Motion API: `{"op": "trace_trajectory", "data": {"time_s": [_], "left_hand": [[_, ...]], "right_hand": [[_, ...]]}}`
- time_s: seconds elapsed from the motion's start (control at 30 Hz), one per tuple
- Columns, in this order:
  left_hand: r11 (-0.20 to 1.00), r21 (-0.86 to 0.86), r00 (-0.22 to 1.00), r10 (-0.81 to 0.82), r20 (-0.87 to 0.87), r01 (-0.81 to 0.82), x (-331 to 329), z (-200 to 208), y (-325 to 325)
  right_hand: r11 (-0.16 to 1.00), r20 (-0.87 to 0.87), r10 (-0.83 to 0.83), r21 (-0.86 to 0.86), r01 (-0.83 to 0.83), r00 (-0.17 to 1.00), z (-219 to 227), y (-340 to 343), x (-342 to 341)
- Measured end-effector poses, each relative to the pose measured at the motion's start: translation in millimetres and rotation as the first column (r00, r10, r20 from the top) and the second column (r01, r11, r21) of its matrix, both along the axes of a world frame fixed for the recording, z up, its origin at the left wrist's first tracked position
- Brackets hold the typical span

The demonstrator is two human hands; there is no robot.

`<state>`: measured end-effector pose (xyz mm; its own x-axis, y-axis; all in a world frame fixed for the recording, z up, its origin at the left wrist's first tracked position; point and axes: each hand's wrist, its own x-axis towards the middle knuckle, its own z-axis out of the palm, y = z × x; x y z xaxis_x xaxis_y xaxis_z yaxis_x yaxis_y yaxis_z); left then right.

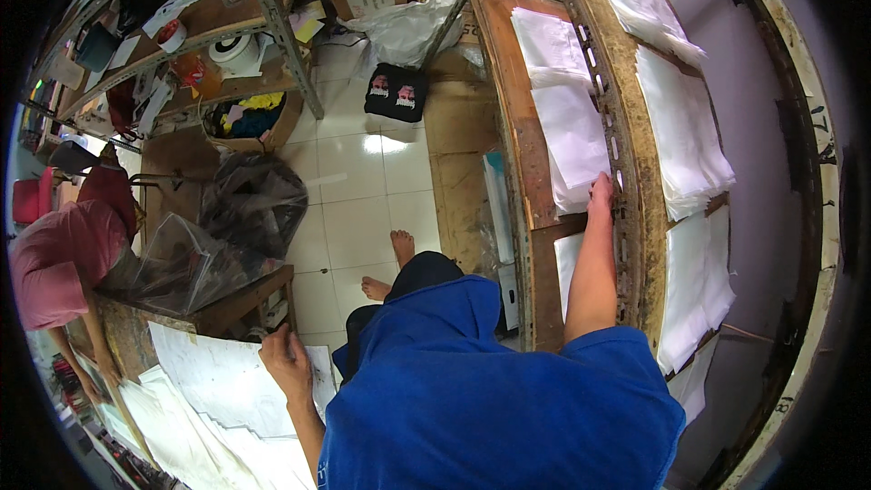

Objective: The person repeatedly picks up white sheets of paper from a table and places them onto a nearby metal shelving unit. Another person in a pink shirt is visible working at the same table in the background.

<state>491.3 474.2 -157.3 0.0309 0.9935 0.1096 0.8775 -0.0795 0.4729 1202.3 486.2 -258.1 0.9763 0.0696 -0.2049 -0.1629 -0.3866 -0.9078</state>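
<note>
My right hand (601, 192) reaches out to the shelf rack on the right. Its fingers are closed at the near right corner of a stack of white sheets (573, 141) lying on the brown wooden shelf (537, 186). How many sheets are in the grip is hidden. My left hand (286, 361) hangs low by the corner of a worktable, its fingers loosely bent and apart, and no object shows in it. Just beside and below it lie a large marked white sheet (222, 381) and a spread of white sheets (195, 440).
More white stacks (680, 132) fill the shelf beyond the perforated metal upright (603, 82). A co-worker in a pink shirt (68, 259) leans over the table at left. Clear plastic (190, 263) covers its far end. A folded black printed garment (396, 93) lies on the tiled floor (349, 172).
</note>
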Motion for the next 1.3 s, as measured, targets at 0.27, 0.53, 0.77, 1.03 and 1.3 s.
{"op": "trace_trajectory", "data": {"time_s": [0.27,0.53,0.77,1.03,1.3], "left_hand": [[0.999,-0.018,0.999,-0.032,-0.004,0.032,4.4,2.6,2.0],[0.999,-0.025,1.000,-0.024,0.003,0.024,5.9,6.0,1.4],[0.999,-0.009,0.999,-0.033,0.033,0.033,2.4,4.6,-1.6],[0.992,0.100,0.986,0.057,0.158,-0.074,-2.5,14.4,-19.7],[0.956,0.188,0.961,0.186,0.206,-0.225,-27.5,29.2,-48.6]], "right_hand": [[0.961,0.161,0.007,-0.273,0.038,0.987,-86.7,-38.7,65.1],[0.947,0.054,-0.043,-0.317,0.058,0.998,-86.6,-56.7,71.8],[0.878,0.198,-0.046,-0.459,0.134,0.979,-67.5,-57.3,60.0],[0.941,0.576,0.306,-0.305,-0.148,0.758,-21.0,21.2,-40.8],[0.205,0.336,0.937,-0.289,-0.935,0.101,-41.9,112.9,-273.5]]}}
